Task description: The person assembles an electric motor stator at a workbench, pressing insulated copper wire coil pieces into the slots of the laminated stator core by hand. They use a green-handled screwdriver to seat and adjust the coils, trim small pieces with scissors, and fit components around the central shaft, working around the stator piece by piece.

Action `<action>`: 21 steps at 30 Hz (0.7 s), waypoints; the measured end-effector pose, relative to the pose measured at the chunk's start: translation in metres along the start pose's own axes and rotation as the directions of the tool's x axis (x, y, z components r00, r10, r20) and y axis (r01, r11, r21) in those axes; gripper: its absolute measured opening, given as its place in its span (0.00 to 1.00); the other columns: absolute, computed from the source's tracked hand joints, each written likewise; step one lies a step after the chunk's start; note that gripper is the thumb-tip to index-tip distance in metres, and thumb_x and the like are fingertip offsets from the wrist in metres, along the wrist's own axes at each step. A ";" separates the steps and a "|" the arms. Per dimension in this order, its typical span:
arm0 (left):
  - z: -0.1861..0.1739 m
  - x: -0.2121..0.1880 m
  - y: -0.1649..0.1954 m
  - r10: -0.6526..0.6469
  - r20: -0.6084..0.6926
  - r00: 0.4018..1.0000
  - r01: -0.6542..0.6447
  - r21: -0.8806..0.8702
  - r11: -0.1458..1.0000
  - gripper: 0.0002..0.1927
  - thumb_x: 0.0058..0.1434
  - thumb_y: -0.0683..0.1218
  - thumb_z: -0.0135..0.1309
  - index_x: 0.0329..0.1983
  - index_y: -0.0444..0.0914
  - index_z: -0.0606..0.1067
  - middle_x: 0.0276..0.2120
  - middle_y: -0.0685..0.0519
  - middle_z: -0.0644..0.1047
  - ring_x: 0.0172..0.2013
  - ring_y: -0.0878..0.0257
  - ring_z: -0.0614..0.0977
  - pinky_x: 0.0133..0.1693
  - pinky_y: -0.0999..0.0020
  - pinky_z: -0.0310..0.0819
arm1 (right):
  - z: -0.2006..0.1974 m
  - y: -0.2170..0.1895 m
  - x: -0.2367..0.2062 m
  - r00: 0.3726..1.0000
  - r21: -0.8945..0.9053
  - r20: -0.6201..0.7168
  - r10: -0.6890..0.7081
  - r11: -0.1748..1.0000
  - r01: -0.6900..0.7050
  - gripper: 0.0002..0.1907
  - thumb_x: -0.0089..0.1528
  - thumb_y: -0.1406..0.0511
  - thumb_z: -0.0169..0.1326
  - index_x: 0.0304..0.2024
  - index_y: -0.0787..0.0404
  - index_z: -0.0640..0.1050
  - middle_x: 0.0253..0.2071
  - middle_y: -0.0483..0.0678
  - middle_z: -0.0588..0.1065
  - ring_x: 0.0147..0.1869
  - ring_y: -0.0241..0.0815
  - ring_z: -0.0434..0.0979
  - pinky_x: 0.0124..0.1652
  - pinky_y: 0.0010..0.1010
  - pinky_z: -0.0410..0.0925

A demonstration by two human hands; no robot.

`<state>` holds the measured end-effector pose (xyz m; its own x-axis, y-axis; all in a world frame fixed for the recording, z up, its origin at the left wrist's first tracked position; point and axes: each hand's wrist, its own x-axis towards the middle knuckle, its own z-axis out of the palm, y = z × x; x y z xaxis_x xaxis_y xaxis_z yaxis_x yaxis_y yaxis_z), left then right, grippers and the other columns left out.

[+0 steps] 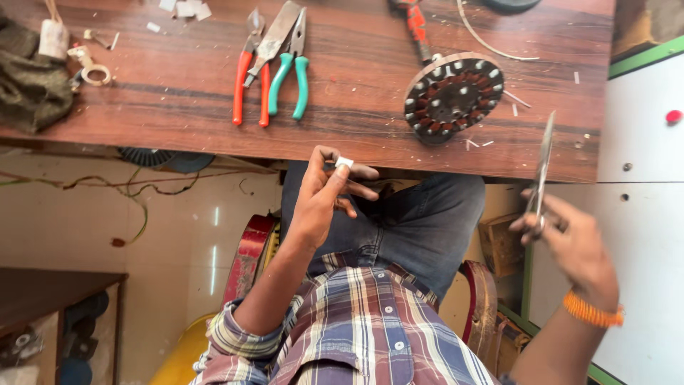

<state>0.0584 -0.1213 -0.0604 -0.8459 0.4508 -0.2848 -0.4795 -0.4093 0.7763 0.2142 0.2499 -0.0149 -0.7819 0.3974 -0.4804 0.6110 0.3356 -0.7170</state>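
Seated at the wooden surface (178,93), looking down past my lap.

Left hand (324,196): grip closed in a pinch, thumb and forefinger clamped on a small white piece (344,162), seemingly a folded slip of insulation paper. It is held in the air just below the near edge of the surface, above my knee. Other fingers loosely spread.

Right hand (570,239): grip closed around the handles of a pair of scissors (543,167), blades pointing up and away, apparently together. The picture is blurred there, so I cannot tell the blade gap for certain. This hand is well apart from the left.

On the surface: round motor stator (454,94) with copper windings in its slots, right of centre. White offcuts scattered about it. Left of centre lie red-handled pliers (246,78) and teal-handled pliers (291,71), side by side, untouched.

Judgement: trimming step, sizing the white piece. Next move calls for bringing scissors and piece together; the piece is tiny, so my pinch must leave its edge exposed and my fingertips clear of the blades.
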 end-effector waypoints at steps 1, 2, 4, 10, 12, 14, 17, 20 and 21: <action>0.002 -0.002 -0.003 0.021 -0.015 1.000 -0.021 -0.009 1.000 0.04 0.70 0.43 0.47 0.43 0.41 0.64 0.41 0.49 0.83 0.32 0.63 0.86 0.24 0.75 0.74 | -0.006 -0.006 0.010 0.996 0.031 -0.079 -0.051 0.998 0.053 0.26 0.64 0.70 0.56 0.65 0.66 0.73 0.36 0.54 0.81 0.36 0.41 0.80 0.39 0.30 0.73; 0.003 -0.002 -0.007 0.072 -0.016 0.997 -0.071 0.036 0.997 0.04 0.70 0.42 0.49 0.43 0.39 0.66 0.40 0.49 0.81 0.31 0.64 0.84 0.24 0.75 0.73 | -0.011 -0.014 0.020 0.983 0.056 -0.155 -0.100 0.992 0.110 0.25 0.64 0.71 0.56 0.65 0.66 0.72 0.37 0.54 0.80 0.37 0.40 0.81 0.40 0.29 0.74; 0.005 -0.004 -0.012 0.177 -0.020 0.984 -0.173 0.125 0.977 0.05 0.71 0.39 0.55 0.44 0.35 0.71 0.38 0.49 0.78 0.30 0.65 0.81 0.26 0.75 0.69 | -0.018 -0.038 0.037 0.932 -0.297 -0.290 -0.217 0.946 0.128 0.20 0.65 0.71 0.60 0.59 0.67 0.76 0.39 0.56 0.81 0.41 0.42 0.82 0.41 0.32 0.72; 0.020 -0.012 -0.014 0.209 0.040 0.977 -0.213 0.213 0.954 0.04 0.67 0.36 0.56 0.42 0.34 0.74 0.36 0.52 0.81 0.29 0.69 0.82 0.31 0.76 0.75 | 0.030 -0.099 0.016 0.844 -0.358 -0.248 -0.475 0.855 0.376 0.15 0.68 0.74 0.57 0.58 0.67 0.77 0.45 0.55 0.81 0.45 0.42 0.83 0.44 0.30 0.73; 0.032 -0.013 -0.014 0.174 0.069 0.982 -0.187 0.308 0.933 0.03 0.66 0.36 0.57 0.42 0.33 0.76 0.33 0.53 0.81 0.28 0.70 0.81 0.30 0.76 0.74 | 0.070 -0.102 0.000 0.831 0.168 0.014 -0.557 0.820 0.547 0.17 0.65 0.74 0.56 0.57 0.66 0.76 0.48 0.52 0.81 0.49 0.39 0.85 0.49 0.27 0.78; 0.040 -0.015 -0.011 0.142 0.102 0.985 -0.171 0.391 0.904 0.03 0.65 0.36 0.57 0.42 0.33 0.78 0.32 0.53 0.81 0.27 0.71 0.81 0.30 0.77 0.74 | 0.106 -0.102 -0.010 0.769 0.198 0.119 -0.629 0.773 0.602 0.20 0.60 0.76 0.60 0.55 0.67 0.77 0.45 0.54 0.78 0.47 0.40 0.83 0.48 0.28 0.77; 0.048 -0.015 -0.001 0.145 0.154 0.977 -0.202 0.480 0.854 0.04 0.65 0.36 0.57 0.42 0.33 0.79 0.30 0.53 0.81 0.27 0.71 0.82 0.29 0.77 0.73 | 0.137 -0.104 -0.010 0.647 0.085 -0.010 -0.762 0.644 0.760 0.15 0.61 0.77 0.61 0.51 0.67 0.80 0.43 0.53 0.80 0.44 0.40 0.83 0.44 0.27 0.76; 0.052 -0.015 0.007 0.206 0.196 0.959 -0.282 0.564 0.776 0.03 0.64 0.37 0.58 0.41 0.33 0.78 0.30 0.54 0.82 0.28 0.71 0.83 0.30 0.77 0.75 | 0.144 -0.106 -0.011 0.662 0.123 -0.073 -0.746 0.652 0.748 0.11 0.61 0.77 0.61 0.47 0.68 0.81 0.41 0.52 0.81 0.43 0.38 0.84 0.42 0.26 0.77; 0.052 -0.016 0.008 0.240 0.232 0.943 -0.333 0.609 0.720 0.04 0.64 0.37 0.58 0.41 0.33 0.78 0.31 0.54 0.81 0.28 0.71 0.83 0.31 0.77 0.75 | 0.144 -0.105 -0.012 0.651 0.111 -0.090 -0.753 0.642 0.758 0.10 0.62 0.78 0.60 0.45 0.67 0.80 0.41 0.51 0.81 0.43 0.38 0.84 0.42 0.26 0.77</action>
<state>0.0796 -0.0910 -0.0204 -0.8584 0.5106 0.0485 0.0787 0.0377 0.9962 0.1414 0.0868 -0.0063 -0.9586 0.0826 0.2727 -0.2142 0.4221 -0.8809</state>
